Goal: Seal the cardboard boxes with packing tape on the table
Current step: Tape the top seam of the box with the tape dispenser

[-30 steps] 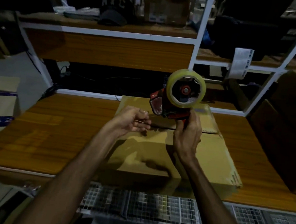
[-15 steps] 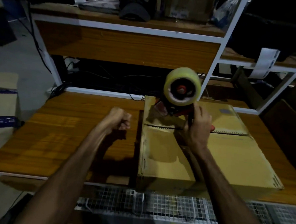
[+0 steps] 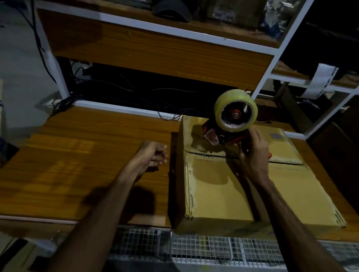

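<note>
A person's right hand (image 3: 254, 153) grips the handle of a red tape dispenser (image 3: 223, 134), its yellowish tape roll (image 3: 235, 114) standing upright above the far flap of a cardboard box (image 3: 219, 187). The dispenser's front sits on the box top near the seam between the two flaps, toward the box's left edge. The box lies on the right half of a wooden table (image 3: 77, 160), its near edge reaching the table's front lip. The left hand (image 3: 151, 155) hovers just beside the box's left side, fingers loosely curled and holding nothing. To its left stretches bare tabletop. A dark cap (image 3: 172, 8) rests on the shelf (image 3: 150, 49) behind.
</note>
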A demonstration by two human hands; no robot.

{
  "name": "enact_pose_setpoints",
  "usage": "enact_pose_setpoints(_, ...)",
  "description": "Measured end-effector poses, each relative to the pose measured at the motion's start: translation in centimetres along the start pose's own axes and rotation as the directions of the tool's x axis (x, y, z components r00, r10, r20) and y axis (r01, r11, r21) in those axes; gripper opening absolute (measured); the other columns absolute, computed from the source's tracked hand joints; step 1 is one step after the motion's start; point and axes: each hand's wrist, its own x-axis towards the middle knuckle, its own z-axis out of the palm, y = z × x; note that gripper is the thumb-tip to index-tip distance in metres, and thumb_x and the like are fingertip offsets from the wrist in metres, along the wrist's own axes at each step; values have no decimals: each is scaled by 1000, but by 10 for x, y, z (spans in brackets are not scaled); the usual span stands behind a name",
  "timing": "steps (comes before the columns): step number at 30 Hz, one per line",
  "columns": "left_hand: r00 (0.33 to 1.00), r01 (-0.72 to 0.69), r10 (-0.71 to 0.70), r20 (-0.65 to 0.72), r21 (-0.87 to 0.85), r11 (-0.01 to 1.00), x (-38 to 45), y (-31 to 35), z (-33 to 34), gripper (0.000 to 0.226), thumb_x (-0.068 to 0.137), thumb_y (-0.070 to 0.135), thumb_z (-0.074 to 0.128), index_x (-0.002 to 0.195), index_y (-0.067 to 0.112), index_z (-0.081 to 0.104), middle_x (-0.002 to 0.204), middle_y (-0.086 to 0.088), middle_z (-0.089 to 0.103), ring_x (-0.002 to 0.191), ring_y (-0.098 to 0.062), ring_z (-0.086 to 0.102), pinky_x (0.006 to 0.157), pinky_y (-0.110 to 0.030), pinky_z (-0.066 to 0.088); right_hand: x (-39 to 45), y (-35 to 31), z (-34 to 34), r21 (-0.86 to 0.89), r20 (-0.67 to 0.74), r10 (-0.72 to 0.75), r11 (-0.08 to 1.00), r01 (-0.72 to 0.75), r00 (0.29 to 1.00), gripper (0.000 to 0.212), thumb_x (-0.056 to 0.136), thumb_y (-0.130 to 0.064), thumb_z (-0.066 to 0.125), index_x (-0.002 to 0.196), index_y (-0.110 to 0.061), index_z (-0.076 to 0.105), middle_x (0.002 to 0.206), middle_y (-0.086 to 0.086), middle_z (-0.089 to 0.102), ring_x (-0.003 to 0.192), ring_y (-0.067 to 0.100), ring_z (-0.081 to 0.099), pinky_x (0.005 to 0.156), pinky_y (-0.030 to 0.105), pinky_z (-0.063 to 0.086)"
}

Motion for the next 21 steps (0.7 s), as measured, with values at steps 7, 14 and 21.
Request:
enact_pose_setpoints(7,984,176,-163,79,-204,963,12,-28,2,9,100,12,61,93,8,65,87,-10,71,65,-17,63,60,-29,46,-4,0,-5,3,96,28,1000,-29,995,71,88,-49,50,146,-7,52,127,14,60,113,31,58,91,61,54)
enact_pose_setpoints(14,978,203,-181,104,-263,943,23,-54,14,11,102,17,65,97,10,71,74,1,58,58,-11,52,55,-27,37,-2,7,-1,5,112,37,999,-38,993,72,92,-58,55,146,-11,51,128,12,59,113,30,59,93,62,54)
enact_pose_setpoints(21,977,206,-183,106,-278,938,24,-64,30,14,101,19,67,98,6,72,69,3,55,54,-9,45,47,-22,34,-1,24,4,-3,150,1,1000,0,989,66,95,-45,68,149,-14,49,130,10,59,113,28,59,91,60,54)
